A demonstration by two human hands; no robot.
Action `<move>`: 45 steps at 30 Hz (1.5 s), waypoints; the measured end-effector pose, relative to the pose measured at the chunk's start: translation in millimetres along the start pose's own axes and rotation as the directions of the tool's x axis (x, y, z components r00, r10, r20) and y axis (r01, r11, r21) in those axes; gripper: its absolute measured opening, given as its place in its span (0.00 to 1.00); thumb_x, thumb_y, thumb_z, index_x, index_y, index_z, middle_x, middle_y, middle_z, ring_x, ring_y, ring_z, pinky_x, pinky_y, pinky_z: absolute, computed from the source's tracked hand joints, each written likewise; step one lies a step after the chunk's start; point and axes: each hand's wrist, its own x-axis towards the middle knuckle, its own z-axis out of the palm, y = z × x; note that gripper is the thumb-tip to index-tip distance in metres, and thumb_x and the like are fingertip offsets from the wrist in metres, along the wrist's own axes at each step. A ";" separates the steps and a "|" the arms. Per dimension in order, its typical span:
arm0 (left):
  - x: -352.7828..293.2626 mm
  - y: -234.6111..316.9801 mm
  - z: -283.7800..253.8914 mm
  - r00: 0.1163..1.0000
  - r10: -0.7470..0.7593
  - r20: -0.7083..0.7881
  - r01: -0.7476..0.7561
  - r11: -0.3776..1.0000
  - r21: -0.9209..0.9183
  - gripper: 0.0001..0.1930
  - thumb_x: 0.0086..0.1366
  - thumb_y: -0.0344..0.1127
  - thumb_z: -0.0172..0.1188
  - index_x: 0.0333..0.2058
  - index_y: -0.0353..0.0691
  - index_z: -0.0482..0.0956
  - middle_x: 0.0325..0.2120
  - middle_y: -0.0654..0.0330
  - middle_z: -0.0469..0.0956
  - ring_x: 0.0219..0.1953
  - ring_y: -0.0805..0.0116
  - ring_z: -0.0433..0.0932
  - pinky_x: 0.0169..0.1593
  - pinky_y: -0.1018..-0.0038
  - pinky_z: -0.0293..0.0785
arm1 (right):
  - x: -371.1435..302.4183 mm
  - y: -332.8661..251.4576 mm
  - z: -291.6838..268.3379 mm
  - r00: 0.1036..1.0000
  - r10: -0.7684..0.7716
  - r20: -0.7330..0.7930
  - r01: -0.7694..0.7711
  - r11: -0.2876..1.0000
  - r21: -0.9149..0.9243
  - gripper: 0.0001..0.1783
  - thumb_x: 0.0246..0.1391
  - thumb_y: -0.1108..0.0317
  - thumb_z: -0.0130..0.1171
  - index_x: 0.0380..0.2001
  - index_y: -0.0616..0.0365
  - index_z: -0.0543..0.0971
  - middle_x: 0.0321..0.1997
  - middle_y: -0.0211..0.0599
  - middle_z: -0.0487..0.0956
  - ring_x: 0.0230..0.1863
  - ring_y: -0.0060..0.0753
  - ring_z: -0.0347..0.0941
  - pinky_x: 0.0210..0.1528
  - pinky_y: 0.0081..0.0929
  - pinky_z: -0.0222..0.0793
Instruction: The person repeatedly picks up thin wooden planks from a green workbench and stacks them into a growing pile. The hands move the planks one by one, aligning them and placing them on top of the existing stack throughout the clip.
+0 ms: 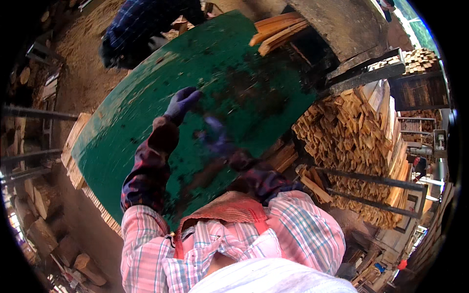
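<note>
Over a broad green tabletop (122, 127), dark with smudges and scattered bits, both my hands are raised in purple gloves. My left hand (183, 103) reaches farther out near the middle, its fingers stretched toward the right, and nothing shows in it. Closer to me and to the right, my right hand (217, 136) is smeared by motion. A thumb and fingers seem to stand apart there, but their pose is unclear. No held thing can be made out in it. Dark patterned sleeve covers wrap both forearms.
Rough wooden slats (281, 31) lie at the table's far right corner. A tall stack of split wood (347, 141) stands to the right, behind metal bars (371, 179). Across the table a co-worker in a dark checked shirt (141, 24) bends over. Cut logs (44, 237) lie at left.
</note>
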 end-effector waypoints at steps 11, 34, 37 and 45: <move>284.6 91.2 211.4 0.974 0.228 -0.011 -0.038 0.212 0.976 0.52 0.38 0.58 0.70 0.60 0.45 0.55 0.57 0.47 0.60 0.60 0.51 0.60 0.60 0.61 0.59 | 1.3 121.1 -295.0 0.848 0.319 -0.423 -0.323 0.944 0.062 0.23 0.51 0.73 0.58 0.51 0.58 0.68 0.49 0.39 0.73 0.52 0.30 0.69 0.44 0.27 0.70; -283.2 -51.7 76.5 0.918 -0.329 -0.222 0.304 0.942 -0.140 0.47 0.49 0.48 0.69 0.62 0.37 0.51 0.54 0.54 0.64 0.55 0.67 0.64 0.57 0.73 0.59 | -60.4 -104.0 33.5 0.649 0.617 0.445 -0.735 0.358 0.576 0.25 0.47 0.60 0.65 0.46 0.57 0.69 0.38 0.33 0.73 0.36 0.28 0.71 0.40 0.28 0.70; -370.3 -70.2 74.0 0.869 -0.364 -0.334 0.256 0.910 -0.325 0.44 0.52 0.40 0.67 0.62 0.38 0.50 0.54 0.57 0.64 0.55 0.68 0.63 0.57 0.73 0.58 | -108.9 -116.1 80.9 0.627 0.463 0.627 -0.778 0.411 0.474 0.24 0.48 0.63 0.64 0.48 0.56 0.69 0.42 0.33 0.73 0.38 0.28 0.72 0.42 0.28 0.70; -503.9 -72.4 31.7 0.803 -0.283 -0.525 -0.247 0.643 -0.725 0.34 0.53 0.33 0.62 0.58 0.39 0.59 0.47 0.58 0.71 0.45 0.68 0.73 0.48 0.73 0.70 | -154.5 -159.1 174.4 0.260 0.294 0.920 -0.939 0.300 0.169 0.16 0.52 0.60 0.57 0.41 0.56 0.73 0.34 0.33 0.76 0.34 0.29 0.73 0.37 0.28 0.72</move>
